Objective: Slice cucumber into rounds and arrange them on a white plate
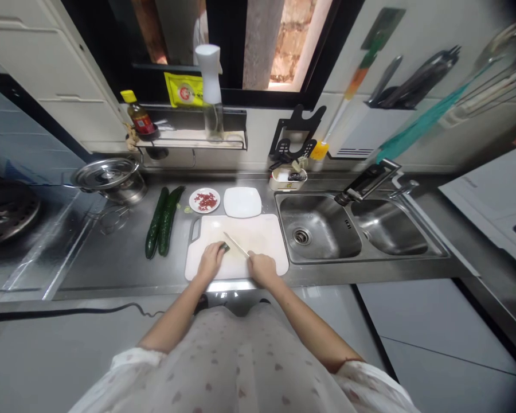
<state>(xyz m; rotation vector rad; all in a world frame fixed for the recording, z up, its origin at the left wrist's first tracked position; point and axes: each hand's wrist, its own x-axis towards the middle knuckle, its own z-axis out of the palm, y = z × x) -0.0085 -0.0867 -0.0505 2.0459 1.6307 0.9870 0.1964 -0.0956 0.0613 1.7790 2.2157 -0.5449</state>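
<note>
My left hand [211,261] is closed around a short piece of cucumber [225,247] on the white cutting board [262,232]. Most of that piece is hidden by the fingers. In my right hand [261,268] is a knife [236,244], its handle covered by my fist. The blade slants up and left over the board, a little to the right of the cucumber piece and apart from it. Two whole cucumbers [161,222] lie side by side on the counter left of the board. Small green bits [187,209] rest near their tips.
Behind the board stand a plate of chopped red pieces [204,201] and a white square plate [242,202]. A lidded steel pot [116,179] is at the back left. To the right is a double sink [322,229] with a faucet [365,182]. A shelf [189,139] holds bottles.
</note>
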